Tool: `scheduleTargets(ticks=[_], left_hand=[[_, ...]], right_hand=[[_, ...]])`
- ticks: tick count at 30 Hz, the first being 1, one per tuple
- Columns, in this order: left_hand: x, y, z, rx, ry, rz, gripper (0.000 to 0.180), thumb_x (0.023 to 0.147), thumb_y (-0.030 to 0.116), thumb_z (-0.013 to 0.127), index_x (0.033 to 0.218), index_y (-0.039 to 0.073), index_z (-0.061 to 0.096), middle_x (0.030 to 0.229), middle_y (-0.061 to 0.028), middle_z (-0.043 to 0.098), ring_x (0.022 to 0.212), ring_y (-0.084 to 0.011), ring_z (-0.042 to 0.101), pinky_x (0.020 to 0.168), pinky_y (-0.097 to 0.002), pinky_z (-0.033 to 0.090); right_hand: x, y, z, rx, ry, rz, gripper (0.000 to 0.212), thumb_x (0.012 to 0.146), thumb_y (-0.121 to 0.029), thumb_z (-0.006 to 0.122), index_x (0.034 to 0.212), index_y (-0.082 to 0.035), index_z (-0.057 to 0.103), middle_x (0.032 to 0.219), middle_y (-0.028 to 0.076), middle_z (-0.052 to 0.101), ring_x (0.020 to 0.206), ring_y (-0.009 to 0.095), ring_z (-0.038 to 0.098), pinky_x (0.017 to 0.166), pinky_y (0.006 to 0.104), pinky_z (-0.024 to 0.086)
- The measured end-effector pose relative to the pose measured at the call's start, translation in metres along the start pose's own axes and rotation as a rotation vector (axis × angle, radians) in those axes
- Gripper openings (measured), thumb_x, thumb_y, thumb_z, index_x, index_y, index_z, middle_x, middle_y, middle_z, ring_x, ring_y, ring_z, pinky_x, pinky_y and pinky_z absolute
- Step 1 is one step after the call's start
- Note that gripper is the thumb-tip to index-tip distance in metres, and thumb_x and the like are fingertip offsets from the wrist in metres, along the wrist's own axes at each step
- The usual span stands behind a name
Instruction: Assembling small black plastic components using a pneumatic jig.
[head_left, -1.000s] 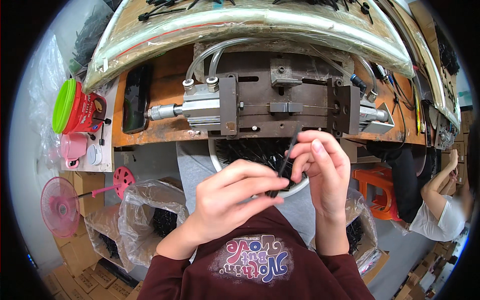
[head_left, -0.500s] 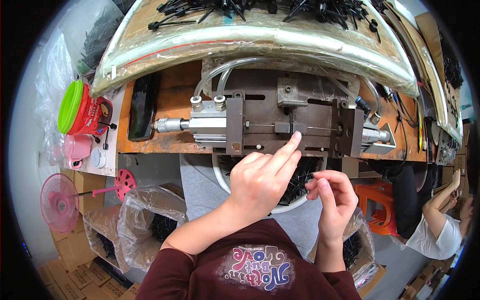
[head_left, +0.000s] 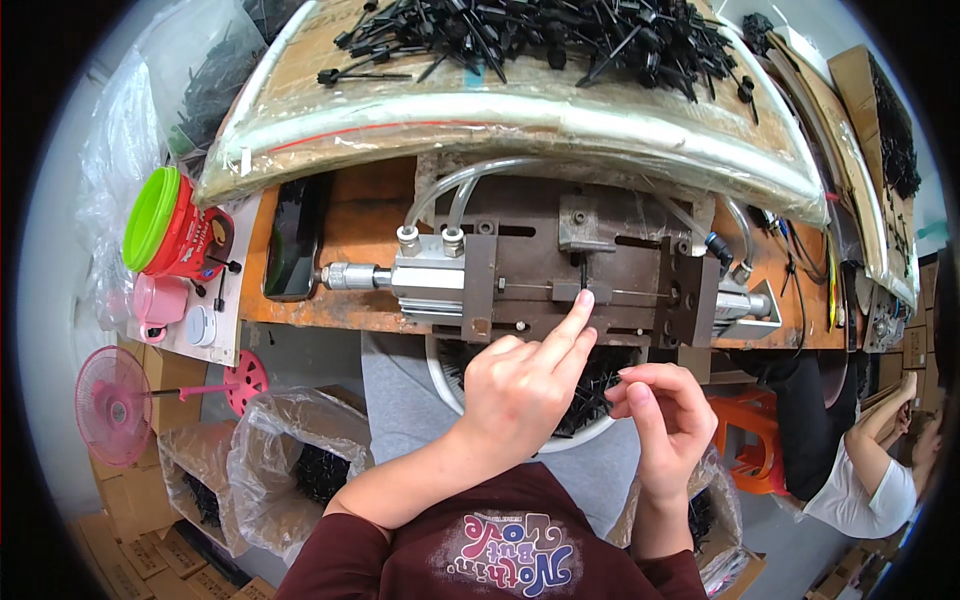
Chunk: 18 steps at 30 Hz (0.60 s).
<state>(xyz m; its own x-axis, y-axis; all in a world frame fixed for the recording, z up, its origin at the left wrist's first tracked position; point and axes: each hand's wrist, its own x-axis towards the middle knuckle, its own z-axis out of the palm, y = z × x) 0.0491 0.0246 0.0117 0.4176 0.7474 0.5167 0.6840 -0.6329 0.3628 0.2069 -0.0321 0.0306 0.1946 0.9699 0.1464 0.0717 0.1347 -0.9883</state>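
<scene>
My left hand (head_left: 525, 385) reaches over the front of a dark metal fixture (head_left: 520, 265). Its index and middle fingers are stretched out, and the index fingertip is at the small grey block (head_left: 568, 291) in the fixture's middle. A thin dark stem (head_left: 584, 270) stands up against that block, between it and the metal clamp piece (head_left: 583, 225) behind. To the right and nearer me, my right hand (head_left: 665, 425) is raised with thumb and fingers curled together; whatever they pinch, if anything, is too small to make out. Below both hands, a white tub (head_left: 440, 385) holds black plastic parts.
Air cylinders (head_left: 428, 282) with clear hoses flank the fixture. Behind it, a cardboard-lined tray (head_left: 400, 110) carries a heap of black stemmed parts (head_left: 560, 40). A red bucket (head_left: 185, 235) and a phone (head_left: 293, 235) lie left; another person (head_left: 870, 470) sits at right.
The whole view has shifted, so bench and fixture sit lower in the picture. My left fingertip stays at the grey block. My right hand keeps its curled pose, slightly lower.
</scene>
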Motion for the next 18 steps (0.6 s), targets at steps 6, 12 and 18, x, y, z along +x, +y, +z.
scheduleTargets(ticks=[6,12,18], left_hand=[[0.002,0.000,0.001,-0.008,0.028,0.020,0.030,0.067,0.010,0.078,0.096,0.006,0.073,0.122,-0.0086,0.067,0.053,-0.0142,0.059,0.053,-0.0240,0.047],[0.000,-0.002,0.002,-0.043,0.025,0.015,0.028,0.067,0.010,0.079,0.094,0.007,0.073,0.122,-0.0079,0.067,0.054,-0.0151,0.061,0.053,-0.0244,0.048],[-0.001,-0.004,0.002,-0.061,0.059,0.030,0.026,0.067,0.011,0.079,0.092,0.007,0.073,0.122,-0.0075,0.067,0.052,-0.0157,0.059,0.054,-0.0243,0.048]], right_hand=[[0.068,-0.031,0.003,-0.392,0.031,-0.504,0.013,0.081,0.005,0.068,0.093,0.002,0.068,0.086,0.008,0.068,0.065,0.011,0.057,0.058,0.0227,0.045],[0.176,-0.077,0.018,-0.861,0.127,-1.074,0.024,0.073,0.000,0.068,0.096,-0.004,0.064,0.095,0.009,0.066,0.094,0.029,0.060,0.082,0.0377,0.047],[0.243,-0.094,0.043,-1.536,-0.013,-0.973,0.057,0.067,-0.010,0.076,0.121,-0.007,0.059,0.106,0.010,0.067,0.109,0.028,0.058,0.094,0.0402,0.043]])
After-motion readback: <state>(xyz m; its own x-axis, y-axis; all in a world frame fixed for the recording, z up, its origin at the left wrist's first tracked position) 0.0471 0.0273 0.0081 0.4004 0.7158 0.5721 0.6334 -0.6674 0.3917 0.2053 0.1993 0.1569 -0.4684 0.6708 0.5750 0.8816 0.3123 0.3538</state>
